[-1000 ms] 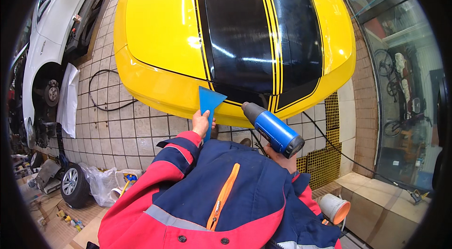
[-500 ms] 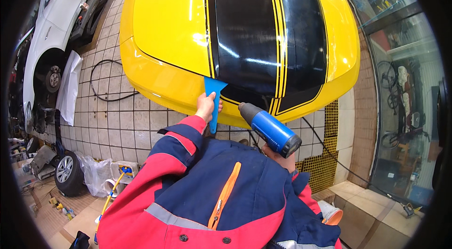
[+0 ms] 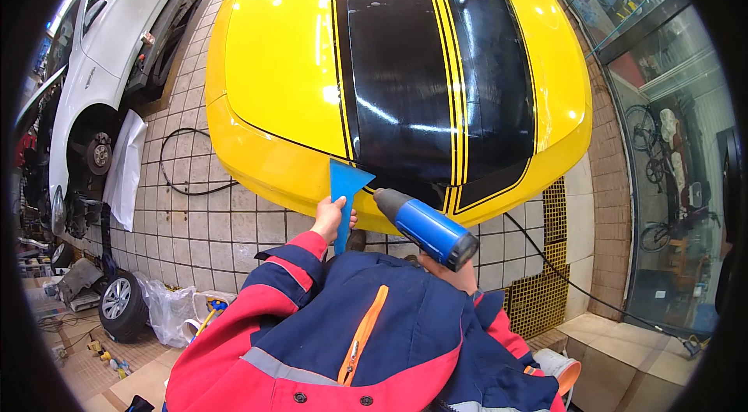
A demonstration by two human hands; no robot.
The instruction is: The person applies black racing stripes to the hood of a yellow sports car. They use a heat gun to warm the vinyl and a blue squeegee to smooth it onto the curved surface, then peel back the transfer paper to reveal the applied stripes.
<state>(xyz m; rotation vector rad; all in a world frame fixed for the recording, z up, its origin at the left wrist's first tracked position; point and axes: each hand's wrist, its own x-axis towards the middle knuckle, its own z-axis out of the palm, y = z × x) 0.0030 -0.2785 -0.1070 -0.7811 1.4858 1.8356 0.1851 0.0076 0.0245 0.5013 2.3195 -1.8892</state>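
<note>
My left hand [image 3: 330, 217] grips the handle of a blue scraper-shaped squeegee [image 3: 347, 181]. The squeegee's wide blade lies at the front edge of the yellow car's hood [image 3: 284, 61], by the left border of a black stripe [image 3: 399, 73]. In my right hand [image 3: 456, 272] is a blue heat gun [image 3: 431, 229], its dark nozzle pointing up and left toward the squeegee blade. Most of my right hand is hidden behind the gun's body. Thin yellow lines edge the glossy black stripes on the hood.
A white car [image 3: 109, 38] with a bare wheel hub stands at left. Below it lie a loose wheel [image 3: 123, 305] and a clear plastic bag [image 3: 171, 311]. A black cable [image 3: 561, 272] runs along the right side. Glass doors [image 3: 670, 147] line the right edge, with a floor grating [image 3: 541, 295] nearby.
The squeegee and my left hand have come down and slightly left, toward me. The heat gun has shifted left and a little lower. The whole view has also moved somewhat.
</note>
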